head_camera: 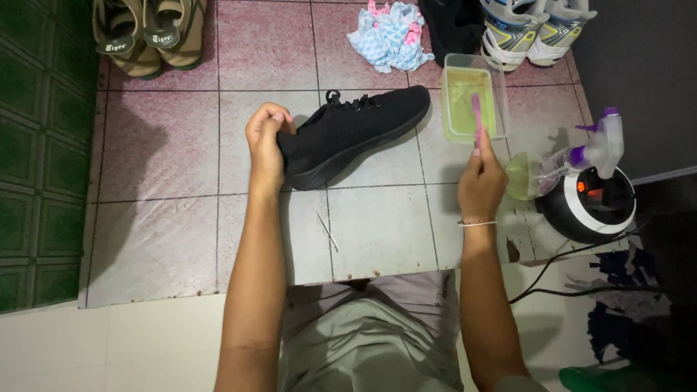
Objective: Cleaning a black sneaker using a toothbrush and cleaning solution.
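Your 2 arms are bare to above the elbow, no sleeves showing. Thin pale bracelet [477,223] at your right wrist. Light grey-beige trousers [370,334], creased, cover your lap.

A spray bottle [573,160] with a purple nozzle lies tilted across a round black-and-white appliance [592,207] at the right of the pink tiled floor [167,160]. Far behind the bottle stands a pair of white sports shoes [534,29]; left of them lies a crumpled blue-and-pink cloth [388,35] — and far off to the bottle's left, a pair of tan sandals [145,33]. Left of the bottle, nearer the camera, a thin stick [327,231] rests on a tile
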